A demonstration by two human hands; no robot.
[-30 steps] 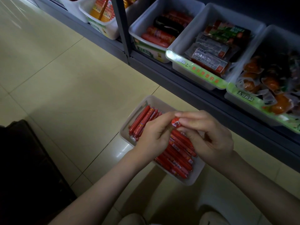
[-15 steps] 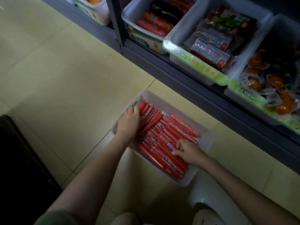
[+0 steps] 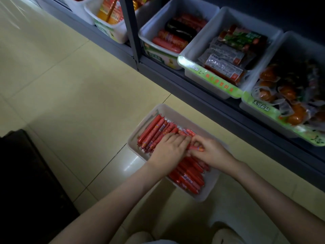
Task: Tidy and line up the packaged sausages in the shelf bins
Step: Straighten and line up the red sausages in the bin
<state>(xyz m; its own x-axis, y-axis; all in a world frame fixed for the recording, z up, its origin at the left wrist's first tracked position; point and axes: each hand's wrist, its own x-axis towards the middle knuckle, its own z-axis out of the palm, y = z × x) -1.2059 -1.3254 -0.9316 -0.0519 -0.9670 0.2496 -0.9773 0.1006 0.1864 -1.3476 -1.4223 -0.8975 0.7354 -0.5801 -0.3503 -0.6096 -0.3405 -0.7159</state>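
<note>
Sausages (image 3: pixel 153 134) in red wrappers are lying packed side by side in a shallow white tray (image 3: pixel 177 112), which is sitting on the tiled floor (image 3: pixel 70 85) just in front of the shelf (image 3: pixel 202 97). Those at the far end are running lengthwise in a neat row; those at the near end are lying at a slightly different angle.

Both hands are working over the middle of the tray, their fingertips touching. The left hand (image 3: pixel 168 150) is resting palm down on the sausages, its fingers nearly straight and pressing on them without gripping anything. The right hand (image 3: pixel 213 152) is curling its fingers, and it is pinching a single sausage (image 3: pixel 197 148) that is lying crosswise above the rest.

On the shelf, white bins are standing in a row, touching one another. The thick-sausage bin (image 3: pixel 158 22) is holding fat red sausages and a dark one. Beside it, the flat-pack bin (image 3: pixel 198 43) is carrying labelled flat packets and a green front label. Further right, the orange-pack bin (image 3: pixel 246 106) is holding clear pouches of orange pieces.

A dark object (image 3: pixel 26 173) is sitting on the floor at the left; what it is cannot be told.
</note>
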